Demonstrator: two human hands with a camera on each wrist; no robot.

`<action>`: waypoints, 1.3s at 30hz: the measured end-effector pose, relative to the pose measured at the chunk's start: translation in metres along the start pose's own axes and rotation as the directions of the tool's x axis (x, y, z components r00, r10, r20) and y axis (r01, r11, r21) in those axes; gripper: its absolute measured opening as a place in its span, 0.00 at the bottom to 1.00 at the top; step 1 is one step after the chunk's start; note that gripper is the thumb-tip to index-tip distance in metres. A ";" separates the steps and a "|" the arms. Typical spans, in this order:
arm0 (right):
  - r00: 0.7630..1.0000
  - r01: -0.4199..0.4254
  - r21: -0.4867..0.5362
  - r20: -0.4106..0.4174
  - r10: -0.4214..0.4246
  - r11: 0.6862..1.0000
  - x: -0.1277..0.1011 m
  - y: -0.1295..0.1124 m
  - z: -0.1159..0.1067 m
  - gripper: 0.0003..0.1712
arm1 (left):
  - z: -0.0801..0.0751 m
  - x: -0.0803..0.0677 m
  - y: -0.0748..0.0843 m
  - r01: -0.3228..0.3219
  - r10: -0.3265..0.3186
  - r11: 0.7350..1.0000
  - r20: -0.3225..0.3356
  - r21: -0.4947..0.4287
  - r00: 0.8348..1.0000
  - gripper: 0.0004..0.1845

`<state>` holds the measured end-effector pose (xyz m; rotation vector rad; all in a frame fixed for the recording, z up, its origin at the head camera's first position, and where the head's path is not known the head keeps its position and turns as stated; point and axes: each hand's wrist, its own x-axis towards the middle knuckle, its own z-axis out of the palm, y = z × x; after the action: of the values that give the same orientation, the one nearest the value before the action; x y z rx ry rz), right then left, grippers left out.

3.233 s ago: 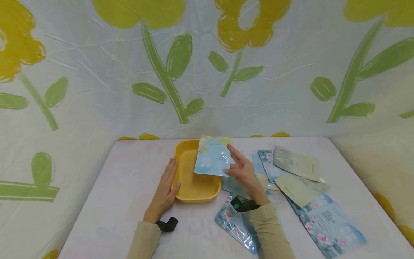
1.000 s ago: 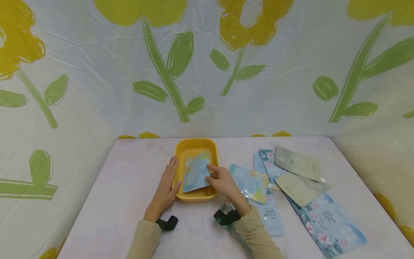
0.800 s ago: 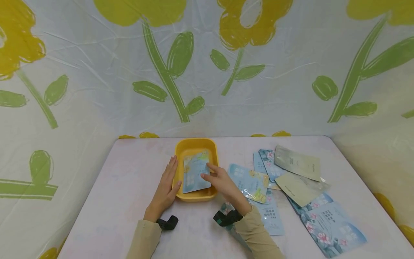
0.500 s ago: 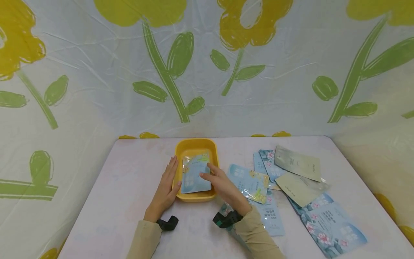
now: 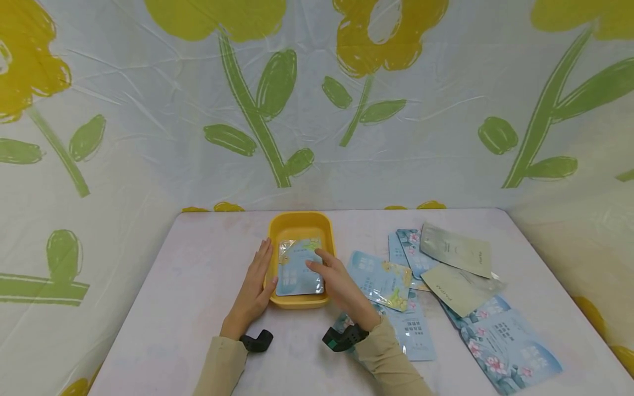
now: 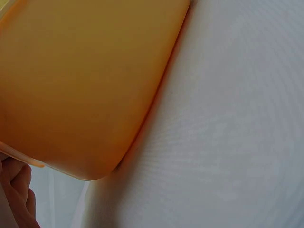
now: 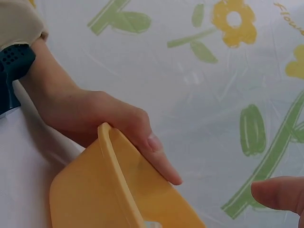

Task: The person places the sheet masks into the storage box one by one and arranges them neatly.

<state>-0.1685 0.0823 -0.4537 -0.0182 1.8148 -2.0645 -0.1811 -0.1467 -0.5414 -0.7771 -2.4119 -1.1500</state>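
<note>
A yellow tub (image 5: 299, 223) sits on the pale counter (image 5: 198, 286), near its middle and toward the far edge. The left hand (image 5: 253, 290) lies flat against the tub's left wall, fingers straight along the rim, thumb at the near corner; the right wrist view shows those fingers (image 7: 142, 137) resting on the rim's outside. A light blue sachet (image 5: 297, 269) lies flat inside the tub, filling most of its floor. The right hand (image 5: 333, 278) reaches over the tub's right rim, with extended fingers resting on the sachet's right half; it seems to press rather than pinch, though the contact is small in the head view. To the right of the tub, more sachets (image 5: 446, 275) lie spread on the counter, overlapping: blue ones with flowers, two olive ones on top at the far side. A cloth printed with flowers (image 5: 317, 99) hangs behind.
</note>
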 end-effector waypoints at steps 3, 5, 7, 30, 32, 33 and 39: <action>1.000 0.023 0.004 0.012 -0.023 1.000 0.000 0.000 0.000 0.38 | 0.000 0.000 0.000 0.005 -0.005 1.000 0.001 0.000 1.000 0.37; 0.999 0.051 -0.020 0.014 -0.050 0.999 0.000 0.000 -0.003 0.34 | 0.000 0.000 0.000 0.004 -0.004 1.000 0.000 0.001 1.000 0.37; 0.995 0.095 -0.033 0.019 -0.094 0.995 0.001 0.000 -0.008 0.29 | 0.000 0.000 0.000 -0.001 0.002 1.000 -0.005 0.001 1.000 0.37; 0.789 0.479 -0.234 -0.308 -0.532 0.846 0.012 0.022 -0.120 0.16 | 0.000 0.000 0.000 0.005 -0.005 1.000 0.003 0.008 1.000 0.38; 0.779 0.459 -0.302 -0.316 -0.541 0.836 0.006 0.017 -0.123 0.14 | -0.001 0.000 0.000 0.014 -0.014 1.000 0.007 0.009 1.000 0.38; 0.771 0.453 -0.343 -0.314 -0.555 0.823 0.002 0.015 -0.124 0.13 | -0.001 0.000 0.000 0.019 -0.019 1.000 0.011 0.010 1.000 0.38; 0.782 0.297 -0.610 -0.286 -0.554 0.735 0.003 0.027 -0.144 0.14 | -0.002 -0.001 0.002 0.038 -0.038 0.999 0.020 0.009 0.999 0.38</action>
<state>-0.2020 0.2159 -0.5033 -0.1480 2.8962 -1.8521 -0.1795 -0.1473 -0.5397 -0.7473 -2.4565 -1.1510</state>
